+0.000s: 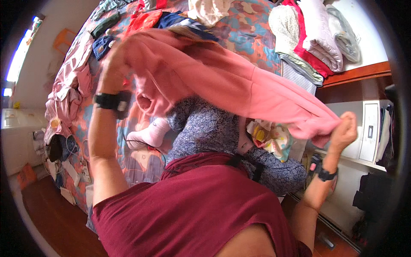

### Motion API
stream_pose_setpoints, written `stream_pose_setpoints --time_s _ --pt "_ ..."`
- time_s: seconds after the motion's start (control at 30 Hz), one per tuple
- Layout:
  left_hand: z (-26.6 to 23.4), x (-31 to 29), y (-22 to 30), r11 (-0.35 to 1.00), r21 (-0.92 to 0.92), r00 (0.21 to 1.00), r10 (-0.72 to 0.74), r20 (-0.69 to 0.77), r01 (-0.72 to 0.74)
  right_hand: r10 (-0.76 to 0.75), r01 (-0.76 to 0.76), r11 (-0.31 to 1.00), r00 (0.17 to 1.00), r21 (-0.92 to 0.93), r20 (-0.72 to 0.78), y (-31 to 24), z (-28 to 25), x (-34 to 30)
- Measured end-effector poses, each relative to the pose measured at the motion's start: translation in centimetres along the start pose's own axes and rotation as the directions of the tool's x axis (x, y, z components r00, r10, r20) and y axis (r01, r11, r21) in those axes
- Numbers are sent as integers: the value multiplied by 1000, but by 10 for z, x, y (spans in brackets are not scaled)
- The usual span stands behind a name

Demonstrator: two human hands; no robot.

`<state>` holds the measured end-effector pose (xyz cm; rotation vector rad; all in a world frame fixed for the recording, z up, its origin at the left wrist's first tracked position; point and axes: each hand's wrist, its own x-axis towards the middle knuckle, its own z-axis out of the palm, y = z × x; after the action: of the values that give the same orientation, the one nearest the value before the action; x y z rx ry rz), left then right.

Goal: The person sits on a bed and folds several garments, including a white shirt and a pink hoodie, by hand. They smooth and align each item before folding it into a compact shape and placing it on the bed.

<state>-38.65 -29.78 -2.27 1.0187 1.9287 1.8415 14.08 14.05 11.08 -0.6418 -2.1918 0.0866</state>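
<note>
A pink sweatshirt is stretched in the air between my two hands, above my lap and the bed. My right hand is closed in a fist around its right end, where the cloth bunches up. At the upper left, my left hand grips the other end; it is blurred, and the cloth partly covers its fingers. A cuffed pink opening hangs down near my left wrist. Below the sweatshirt are my legs in blue patterned trousers, and a crumpled multicoloured cloth lies by them.
Camouflage-patterned bedding spreads under me. Rumpled pink clothes lie along its left edge, with several garments at the far side. Folded quilts are stacked at the far right, above open shelves. A thin cable runs near my socked foot.
</note>
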Motion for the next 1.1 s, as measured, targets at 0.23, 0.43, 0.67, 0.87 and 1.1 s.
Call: stream_pose_setpoints --time_s 0.23,0.43,0.67,0.87,1.1 --pt "-42 -26 116 895 371 888 362 -283 -247 421 -291 427 902 856 97 182 -92 73" --pt "-33 -17 14 666 -581 803 -595 -34 469 407 -402 914 905 -63 125 202 -29 -1" --pt "57 -126 -88 600 -290 636 -771 40 746 -55 -198 931 755 306 654 27 52 -117" --pt "90 -170 -79 857 318 874 -465 140 405 -206 55 972 663 227 720 -54 127 -184" --pt "90 -119 -140 809 554 969 -245 11 199 -66 -102 964 803 245 593 -44 167 -169"
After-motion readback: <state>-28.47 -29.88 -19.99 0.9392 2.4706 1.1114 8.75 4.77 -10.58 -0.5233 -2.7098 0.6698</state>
